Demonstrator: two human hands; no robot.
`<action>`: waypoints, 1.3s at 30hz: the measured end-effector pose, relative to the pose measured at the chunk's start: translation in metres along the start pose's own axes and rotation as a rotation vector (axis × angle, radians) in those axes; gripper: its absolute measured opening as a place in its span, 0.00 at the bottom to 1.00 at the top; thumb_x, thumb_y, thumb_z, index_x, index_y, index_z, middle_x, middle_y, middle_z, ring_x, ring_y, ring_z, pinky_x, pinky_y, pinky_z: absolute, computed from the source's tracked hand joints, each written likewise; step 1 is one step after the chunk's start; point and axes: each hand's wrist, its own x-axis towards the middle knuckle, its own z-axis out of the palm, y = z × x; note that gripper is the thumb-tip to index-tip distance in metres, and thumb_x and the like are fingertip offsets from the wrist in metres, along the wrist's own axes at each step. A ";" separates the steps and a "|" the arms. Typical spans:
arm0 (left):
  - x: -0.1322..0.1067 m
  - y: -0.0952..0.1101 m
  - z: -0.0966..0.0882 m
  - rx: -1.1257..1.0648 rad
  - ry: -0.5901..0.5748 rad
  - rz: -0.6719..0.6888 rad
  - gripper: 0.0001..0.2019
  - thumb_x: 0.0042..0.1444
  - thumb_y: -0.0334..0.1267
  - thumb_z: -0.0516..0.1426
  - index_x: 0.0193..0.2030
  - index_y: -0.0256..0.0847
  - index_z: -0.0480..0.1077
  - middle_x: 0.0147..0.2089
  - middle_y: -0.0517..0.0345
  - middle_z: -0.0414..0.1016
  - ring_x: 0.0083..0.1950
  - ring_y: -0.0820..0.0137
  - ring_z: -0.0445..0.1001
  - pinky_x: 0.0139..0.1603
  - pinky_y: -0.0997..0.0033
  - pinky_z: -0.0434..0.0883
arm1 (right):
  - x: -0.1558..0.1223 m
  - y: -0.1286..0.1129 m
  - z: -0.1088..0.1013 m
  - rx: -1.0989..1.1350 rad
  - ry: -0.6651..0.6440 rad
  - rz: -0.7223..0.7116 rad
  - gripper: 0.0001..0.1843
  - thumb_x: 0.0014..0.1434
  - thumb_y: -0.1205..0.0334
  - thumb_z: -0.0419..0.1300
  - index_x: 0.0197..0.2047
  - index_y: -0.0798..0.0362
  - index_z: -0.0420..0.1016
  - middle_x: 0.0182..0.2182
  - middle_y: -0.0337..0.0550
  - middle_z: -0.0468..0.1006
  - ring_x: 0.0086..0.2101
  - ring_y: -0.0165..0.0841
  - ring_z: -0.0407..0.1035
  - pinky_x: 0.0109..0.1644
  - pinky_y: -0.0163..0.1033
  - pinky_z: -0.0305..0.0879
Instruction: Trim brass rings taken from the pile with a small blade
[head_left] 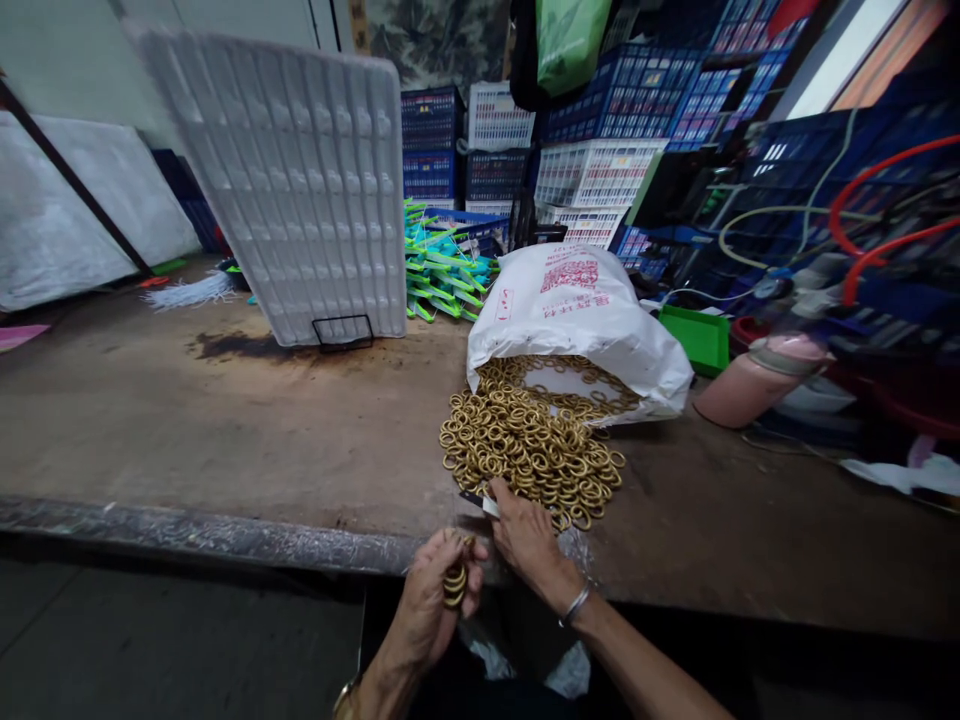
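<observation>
L hand holds sev. gold-coloured round rings, this side of loose ring pile; R hand, w/ slim black-and-white tool gripped, at pile's near edge.

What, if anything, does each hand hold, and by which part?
Left hand: gold rings, exact grip hidden. Right hand: dark-tipped tool, by its white end.

A pink bottle sits near a green tray.

Dim, cool light around me, one bright pale strip at upper right, heavy shadow below the table, gold-coloured rings fairly crisp, pink bottle blurred, outer edges stretched.
</observation>
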 end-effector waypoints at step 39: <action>0.023 -0.004 0.014 0.403 0.081 0.084 0.15 0.47 0.50 0.56 0.29 0.38 0.63 0.21 0.65 0.64 0.16 0.82 0.58 0.14 0.84 0.54 | -0.016 0.004 -0.019 1.350 -0.291 0.223 0.18 0.51 0.44 0.50 0.27 0.52 0.58 0.14 0.27 0.57 0.12 0.20 0.43 0.14 0.28 0.40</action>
